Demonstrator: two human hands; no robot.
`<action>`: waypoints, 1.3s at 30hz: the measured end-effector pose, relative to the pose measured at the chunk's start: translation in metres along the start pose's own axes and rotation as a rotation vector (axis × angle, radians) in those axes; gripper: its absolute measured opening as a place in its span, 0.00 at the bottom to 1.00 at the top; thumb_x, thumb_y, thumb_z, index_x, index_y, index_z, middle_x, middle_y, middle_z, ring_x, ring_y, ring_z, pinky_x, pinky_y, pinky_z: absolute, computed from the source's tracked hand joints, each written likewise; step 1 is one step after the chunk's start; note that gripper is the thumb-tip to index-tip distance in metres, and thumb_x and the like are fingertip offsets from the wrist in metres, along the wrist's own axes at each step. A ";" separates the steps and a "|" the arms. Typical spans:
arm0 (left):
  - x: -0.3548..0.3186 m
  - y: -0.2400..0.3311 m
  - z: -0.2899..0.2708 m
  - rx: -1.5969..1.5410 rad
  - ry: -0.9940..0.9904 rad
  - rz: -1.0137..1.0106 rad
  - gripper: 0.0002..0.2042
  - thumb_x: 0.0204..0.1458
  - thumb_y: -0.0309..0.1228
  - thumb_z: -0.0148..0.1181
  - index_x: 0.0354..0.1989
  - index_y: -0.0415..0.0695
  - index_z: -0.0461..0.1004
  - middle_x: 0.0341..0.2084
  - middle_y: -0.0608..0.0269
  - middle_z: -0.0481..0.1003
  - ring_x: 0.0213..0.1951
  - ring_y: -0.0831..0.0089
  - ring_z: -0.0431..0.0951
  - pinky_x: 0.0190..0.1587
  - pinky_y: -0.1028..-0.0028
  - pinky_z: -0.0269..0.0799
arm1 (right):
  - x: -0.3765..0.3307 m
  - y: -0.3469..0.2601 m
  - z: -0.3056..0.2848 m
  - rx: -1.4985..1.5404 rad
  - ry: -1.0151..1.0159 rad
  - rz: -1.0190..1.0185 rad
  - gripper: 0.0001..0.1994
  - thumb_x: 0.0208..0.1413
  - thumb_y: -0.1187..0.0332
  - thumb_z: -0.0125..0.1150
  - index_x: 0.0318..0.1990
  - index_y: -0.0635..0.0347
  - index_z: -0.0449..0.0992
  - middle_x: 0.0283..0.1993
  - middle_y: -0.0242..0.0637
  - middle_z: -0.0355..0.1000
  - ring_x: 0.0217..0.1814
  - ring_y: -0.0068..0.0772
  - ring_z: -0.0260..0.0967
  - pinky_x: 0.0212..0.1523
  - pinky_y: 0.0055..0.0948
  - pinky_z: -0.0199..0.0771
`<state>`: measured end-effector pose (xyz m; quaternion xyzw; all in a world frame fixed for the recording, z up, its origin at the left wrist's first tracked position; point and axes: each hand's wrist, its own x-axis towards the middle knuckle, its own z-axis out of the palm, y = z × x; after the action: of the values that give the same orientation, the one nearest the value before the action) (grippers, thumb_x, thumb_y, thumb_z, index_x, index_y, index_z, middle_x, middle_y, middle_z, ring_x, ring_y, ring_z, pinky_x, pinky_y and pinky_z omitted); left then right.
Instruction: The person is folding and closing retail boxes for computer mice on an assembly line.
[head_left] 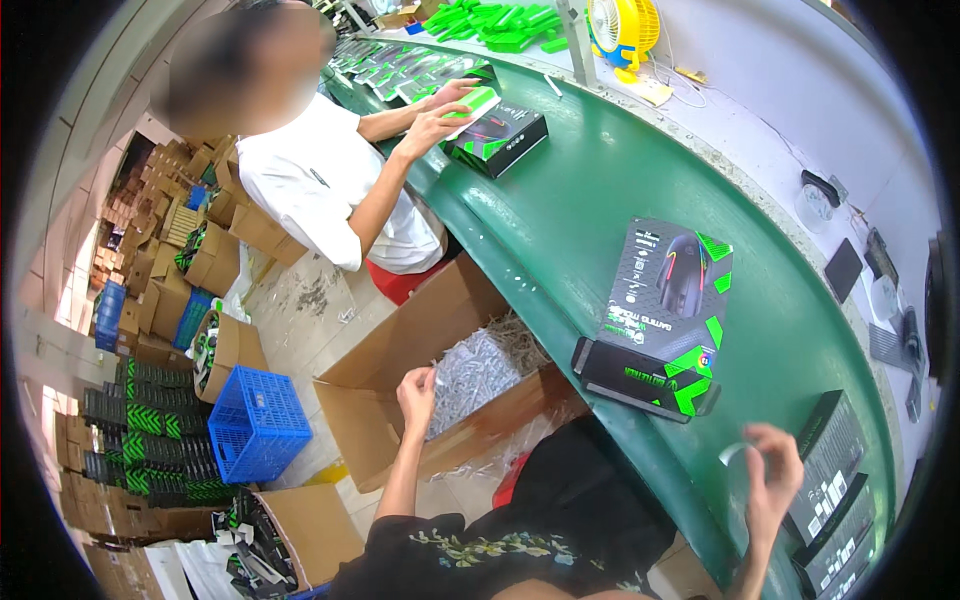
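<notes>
My left hand (416, 398) is raised over an open cardboard carton (365, 385), its fingers curled together; whether anything small is in them does not show. In the carton lies a heap of whitish paper strips (475, 375). Above the green bench my right hand (775, 478) pinches a small, curved, whitish strip (733, 453) at its fingertips. Between my hands, a black and green mouse box (665, 290) lies on the bench with its end flap (640, 380) folded out toward me. Neither hand touches it.
Dark printed boxes (830, 470) stand at the bench's right end. Across from me a person in a white shirt (320, 180) holds a green and white piece over another mouse box (500, 135). A blue crate (257, 420) and stacked boxes (150, 430) are on the left. A yellow fan (625, 35) stands behind.
</notes>
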<state>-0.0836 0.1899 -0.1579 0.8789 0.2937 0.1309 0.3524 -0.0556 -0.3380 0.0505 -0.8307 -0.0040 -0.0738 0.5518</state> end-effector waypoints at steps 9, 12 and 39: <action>-0.069 0.004 0.041 0.429 -0.353 -0.240 0.28 0.57 0.53 0.42 0.38 0.42 0.81 0.36 0.38 0.77 0.44 0.43 0.77 0.49 0.51 0.69 | -0.049 -0.034 0.131 0.513 0.005 0.194 0.06 0.48 0.84 0.60 0.35 0.67 0.76 0.36 0.40 0.74 0.38 0.29 0.73 0.44 0.27 0.74; -0.063 0.005 0.040 0.489 -0.370 -0.218 0.24 0.55 0.49 0.45 0.36 0.42 0.82 0.34 0.37 0.77 0.41 0.43 0.78 0.47 0.50 0.70 | -0.029 -0.043 0.201 0.542 -0.127 -0.116 0.08 0.47 0.85 0.61 0.35 0.67 0.76 0.38 0.45 0.75 0.41 0.32 0.74 0.45 0.27 0.73; -0.047 0.016 0.044 0.518 -0.408 -0.076 0.21 0.59 0.42 0.44 0.35 0.37 0.80 0.30 0.40 0.78 0.34 0.42 0.79 0.41 0.52 0.73 | 0.028 -0.006 0.053 -0.477 -0.139 -0.071 0.22 0.57 0.82 0.48 0.61 0.64 0.63 0.44 0.52 0.71 0.45 0.49 0.70 0.49 0.38 0.68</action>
<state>-0.0946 0.1284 -0.1797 0.9358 0.2730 -0.1403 0.1734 -0.0220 -0.2886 0.0395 -0.9399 -0.0536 -0.0346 0.3354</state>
